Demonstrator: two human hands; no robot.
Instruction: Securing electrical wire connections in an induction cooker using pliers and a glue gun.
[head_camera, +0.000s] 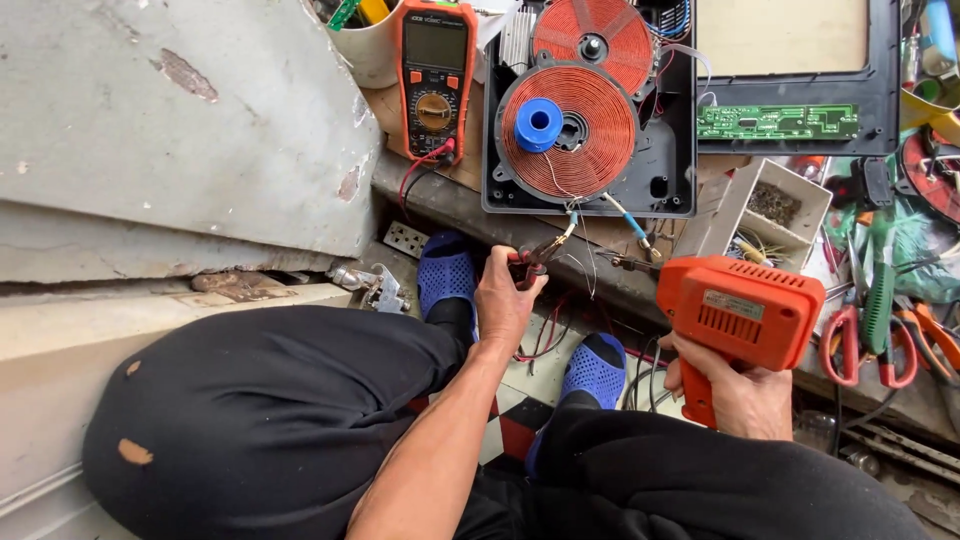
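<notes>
Orange soldering gun (738, 320), pale rectangular label on its side, gripped by right hand (735, 390); left hand (505, 300) pinches red-handled pliers (535, 262).

person seated, knees drawn up and spread, legs in black cloth, feet forward and below the hands. bare left forearm runs up from lower centre, wrist straight. left hand (505, 300) closed in a fist-like pinch, back of hand to camera, fingers curled tight around something small at the fingertips. right hand (740, 392) lower right, fingers wrapped fully in a firm closed grip, thumb side up, wrist bent slightly inward. hands well apart.
</notes>
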